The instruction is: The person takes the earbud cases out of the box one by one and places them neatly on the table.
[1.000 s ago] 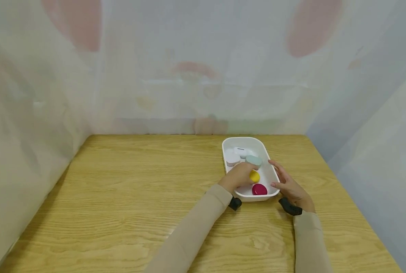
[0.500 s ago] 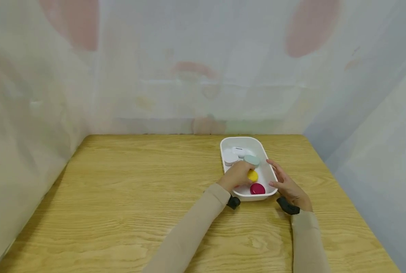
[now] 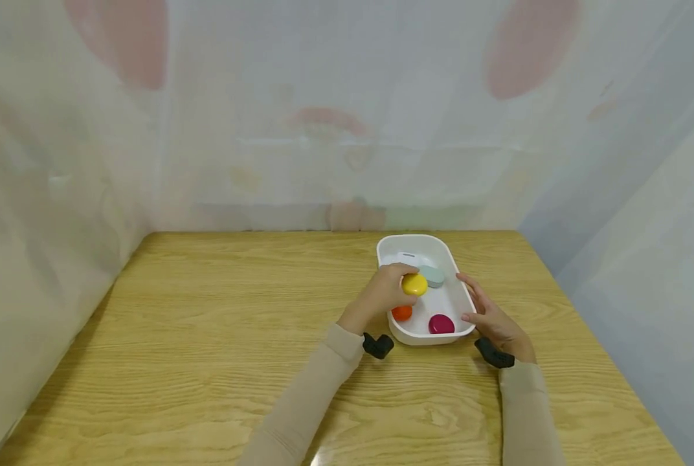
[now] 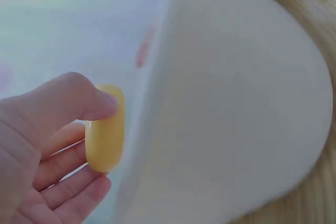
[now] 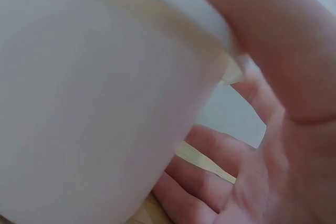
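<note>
My left hand point(image 3: 384, 290) pinches a smooth, rounded yellow disc point(image 3: 414, 285) between thumb and fingers, over the left part of a white plastic box point(image 3: 426, 339). In the left wrist view the yellow disc point(image 4: 105, 140) is seen edge-on, with the thumb pressed on one face and fingers behind it. At the box's right side my right hand point(image 3: 495, 323) grips the wall, thumb over the rim and fingers along the outside. Below the left hand lies an orange rounded piece point(image 3: 402, 313), partly hidden by it. A dark red rounded piece point(image 3: 441, 324) is in the near right corner.
Farther back in the box are a pale green oval piece point(image 3: 432, 276) and a white piece with a dark slot point(image 3: 408, 258), partly covered by the left hand. The box stands on a wooden table point(image 3: 219, 336), right of centre. Pale patterned curtains point(image 3: 324, 162) hang around the table.
The left hand has lifted the yellow disc and moved it left and slightly back, uncovering the orange piece. The right hand keeps its place on the box.
</note>
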{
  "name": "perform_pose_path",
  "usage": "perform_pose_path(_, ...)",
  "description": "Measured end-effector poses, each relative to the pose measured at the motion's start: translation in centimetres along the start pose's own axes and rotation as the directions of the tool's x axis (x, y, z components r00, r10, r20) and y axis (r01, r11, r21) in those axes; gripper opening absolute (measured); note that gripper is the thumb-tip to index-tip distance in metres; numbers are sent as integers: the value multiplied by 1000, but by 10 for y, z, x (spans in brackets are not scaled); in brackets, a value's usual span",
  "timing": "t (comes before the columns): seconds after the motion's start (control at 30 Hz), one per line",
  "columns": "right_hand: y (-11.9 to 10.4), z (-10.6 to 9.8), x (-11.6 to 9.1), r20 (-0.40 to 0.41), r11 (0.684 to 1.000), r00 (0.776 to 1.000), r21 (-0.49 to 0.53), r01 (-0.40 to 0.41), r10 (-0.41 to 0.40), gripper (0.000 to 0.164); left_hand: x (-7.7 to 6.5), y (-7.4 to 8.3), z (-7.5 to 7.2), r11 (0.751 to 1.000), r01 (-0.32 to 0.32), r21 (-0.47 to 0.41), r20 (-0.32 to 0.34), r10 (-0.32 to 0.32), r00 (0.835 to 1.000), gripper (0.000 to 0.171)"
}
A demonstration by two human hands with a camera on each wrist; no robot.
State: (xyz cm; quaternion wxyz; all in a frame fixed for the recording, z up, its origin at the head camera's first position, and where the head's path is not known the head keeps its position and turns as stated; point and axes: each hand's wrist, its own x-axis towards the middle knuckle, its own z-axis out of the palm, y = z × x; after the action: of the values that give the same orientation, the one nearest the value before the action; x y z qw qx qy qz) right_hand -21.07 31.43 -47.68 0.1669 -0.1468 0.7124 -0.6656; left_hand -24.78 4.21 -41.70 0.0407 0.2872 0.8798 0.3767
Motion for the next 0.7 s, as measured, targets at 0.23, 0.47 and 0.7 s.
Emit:
perform_pose_path(0.23, 6, -6, -3, 90, 993, 990, 49, 105, -109, 90, -27, -33, -30, 982, 62, -181, -108, -83, 991, 55)
perform_pose_path(0.47, 9, -10, -4, 96, 995, 991, 52, 86, -91, 92, -44, -71, -44, 970, 118, -212, -209, -162, 964, 53)
perform_pose_path(0.7, 7, -6, 0, 102, 996, 991, 28, 89, -91, 92, -47, -94, -42, 959, 167, -228, -216, -217, 952, 55)
